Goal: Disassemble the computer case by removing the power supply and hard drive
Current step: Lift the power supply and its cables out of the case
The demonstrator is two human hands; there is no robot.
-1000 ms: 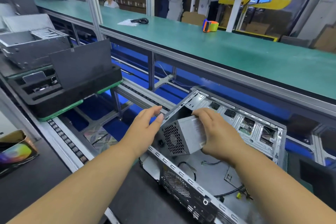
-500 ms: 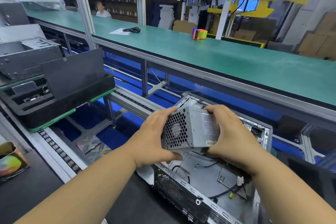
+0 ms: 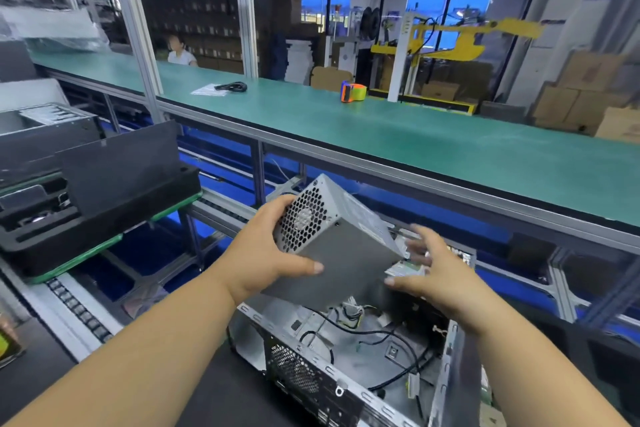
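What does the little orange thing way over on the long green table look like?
Follow the long green table that runs across the room to its far edge, near the white post under the yellow frame. There sits a small tape dispenser, orange and blue, with a green roll. It is brightly coloured; the black cable lies on white paper further left.

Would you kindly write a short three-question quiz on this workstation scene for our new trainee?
1. True or false: the grey metal power supply box sits seated inside the open silver computer case.
2. Which hand grips the box at its honeycomb fan grille? A) left hand B) right hand
3. Fill in: the orange-and-green tape dispenser rests on the long ____ bench top.

Key: 1 false, it is held above the case; 2 A; 3 green.
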